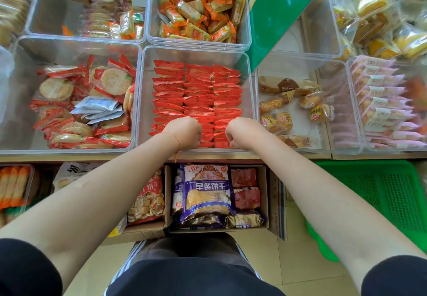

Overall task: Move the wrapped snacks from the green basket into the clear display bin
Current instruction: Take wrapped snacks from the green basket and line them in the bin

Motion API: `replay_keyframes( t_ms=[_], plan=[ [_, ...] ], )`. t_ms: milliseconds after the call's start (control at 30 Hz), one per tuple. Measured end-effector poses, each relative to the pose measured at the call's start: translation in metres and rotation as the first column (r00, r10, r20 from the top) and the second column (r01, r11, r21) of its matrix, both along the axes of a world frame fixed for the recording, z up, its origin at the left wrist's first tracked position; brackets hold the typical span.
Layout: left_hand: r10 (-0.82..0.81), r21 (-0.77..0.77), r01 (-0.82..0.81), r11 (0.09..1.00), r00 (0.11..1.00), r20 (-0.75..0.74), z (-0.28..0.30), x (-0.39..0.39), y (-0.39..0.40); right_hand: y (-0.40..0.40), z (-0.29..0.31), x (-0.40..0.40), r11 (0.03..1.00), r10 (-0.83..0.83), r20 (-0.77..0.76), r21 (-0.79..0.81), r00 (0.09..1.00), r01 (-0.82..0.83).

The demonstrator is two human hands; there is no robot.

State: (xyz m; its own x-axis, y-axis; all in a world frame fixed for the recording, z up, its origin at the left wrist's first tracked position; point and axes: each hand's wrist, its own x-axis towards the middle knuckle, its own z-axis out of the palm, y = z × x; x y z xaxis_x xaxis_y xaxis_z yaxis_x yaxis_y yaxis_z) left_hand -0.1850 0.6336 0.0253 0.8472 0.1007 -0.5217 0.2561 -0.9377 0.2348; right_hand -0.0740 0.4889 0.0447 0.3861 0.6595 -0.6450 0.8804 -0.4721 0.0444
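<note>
Here, both the left hand (184, 131) and right hand (240, 133) curl onto the near snacks (196, 92); rough pressing could topple the rows in the bin (250, 83).

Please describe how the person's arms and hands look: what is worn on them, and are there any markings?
Both forearms are bare. Black short sleeves cover the upper arms, the left sleeve and the right sleeve. A thin red and green string bracelet circles the wrist of the left hand, with a loose end hanging down. The right hand wears nothing visible. No gloves or rings show.

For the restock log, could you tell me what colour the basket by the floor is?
Green, best seen in the head view.
</note>
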Motion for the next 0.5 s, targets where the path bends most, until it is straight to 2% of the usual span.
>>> replay_keyframes(
  t_ms=[200,333,400,500],
  plan=[
    [0.067,-0.078,-0.062,0.995,0.996,0.065,-0.006,-0.005,0.005,-0.002,0.001,0.002,0.996,-0.085,-0.083,0.012,0.993,0.086],
    [0.135,-0.090,-0.119,0.989,0.971,0.196,-0.006,-0.003,0.011,0.000,0.013,0.010,0.966,-0.177,-0.118,0.172,0.977,0.195],
    [0.105,-0.069,-0.098,0.993,0.988,0.114,-0.008,-0.002,0.012,0.003,0.012,0.004,0.970,-0.172,-0.121,0.153,0.978,0.189],
    [0.105,-0.071,-0.102,0.992,0.994,0.040,-0.009,0.000,0.010,0.005,0.003,-0.006,0.993,-0.114,-0.133,0.011,0.985,0.117]
  ],
)
